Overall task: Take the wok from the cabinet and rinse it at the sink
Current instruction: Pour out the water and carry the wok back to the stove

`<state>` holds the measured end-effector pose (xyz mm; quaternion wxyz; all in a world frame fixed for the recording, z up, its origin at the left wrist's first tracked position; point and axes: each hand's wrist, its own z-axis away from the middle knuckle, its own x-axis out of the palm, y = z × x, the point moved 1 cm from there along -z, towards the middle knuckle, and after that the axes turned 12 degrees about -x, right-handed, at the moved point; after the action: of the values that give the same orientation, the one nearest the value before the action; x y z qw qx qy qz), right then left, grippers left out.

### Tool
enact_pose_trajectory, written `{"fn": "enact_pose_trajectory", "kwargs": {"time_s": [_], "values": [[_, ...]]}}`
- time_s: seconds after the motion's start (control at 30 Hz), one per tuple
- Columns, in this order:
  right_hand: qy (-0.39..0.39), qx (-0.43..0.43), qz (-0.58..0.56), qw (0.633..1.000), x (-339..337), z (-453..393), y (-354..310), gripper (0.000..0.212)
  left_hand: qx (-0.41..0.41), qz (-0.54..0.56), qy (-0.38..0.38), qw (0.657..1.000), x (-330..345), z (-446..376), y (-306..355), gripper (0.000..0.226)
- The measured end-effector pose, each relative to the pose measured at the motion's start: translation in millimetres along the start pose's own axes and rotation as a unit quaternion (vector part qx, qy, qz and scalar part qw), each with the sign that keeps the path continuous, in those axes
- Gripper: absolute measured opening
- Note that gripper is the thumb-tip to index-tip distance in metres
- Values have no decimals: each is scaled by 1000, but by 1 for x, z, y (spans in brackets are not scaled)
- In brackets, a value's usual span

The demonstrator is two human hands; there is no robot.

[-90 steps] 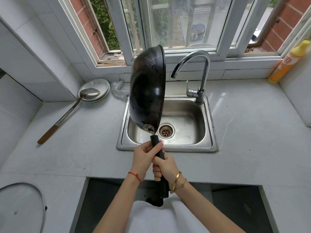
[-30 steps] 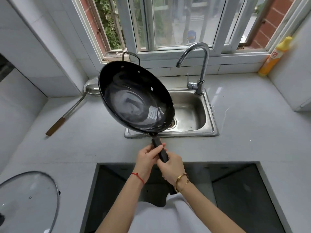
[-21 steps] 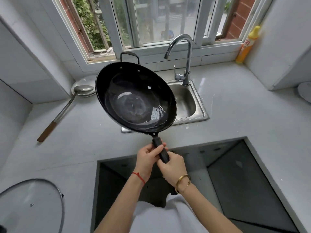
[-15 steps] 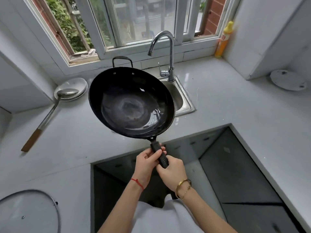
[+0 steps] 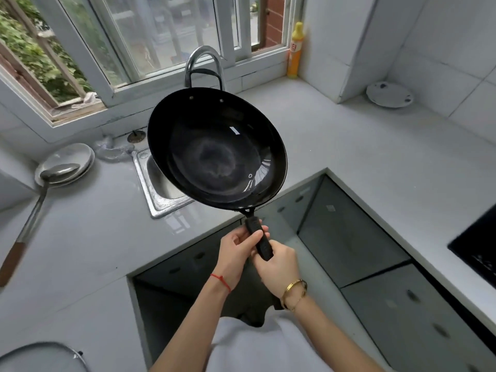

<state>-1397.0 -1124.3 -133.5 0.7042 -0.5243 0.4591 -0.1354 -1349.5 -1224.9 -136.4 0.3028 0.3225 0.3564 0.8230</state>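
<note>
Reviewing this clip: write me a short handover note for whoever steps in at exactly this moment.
Left hand: closed on the wok's handle, nearer the pan.
Right hand: closed on the same handle, further back.
Wok: held in the air, bowl facing up, over the right part of the sink and the counter edge. The faucet shows no running water.
Done: the wok is out of the cabinet. Whether it has been rinsed cannot be told from this view.
Left: probably set it down.
</note>
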Motion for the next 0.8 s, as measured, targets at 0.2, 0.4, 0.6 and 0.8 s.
{"fn": "enact_pose_trajectory", "kwargs": {"time_s": [0.2,0.4,0.6,0.8], "values": [[46,30,-4,998,-24,6,6,28,-9,-34,-51,998,26,-9,1,30],[99,45,-1,994,-59,7,20,27,-7,-68,-98,993,67,-16,2,30],[127,84,-133,979,-103,10,29,22,-5,-95,-146,985,119,-27,1,33],[146,123,-224,956,-152,15,53,28,-39,-134,-199,970,177,-35,-14,28]]}}
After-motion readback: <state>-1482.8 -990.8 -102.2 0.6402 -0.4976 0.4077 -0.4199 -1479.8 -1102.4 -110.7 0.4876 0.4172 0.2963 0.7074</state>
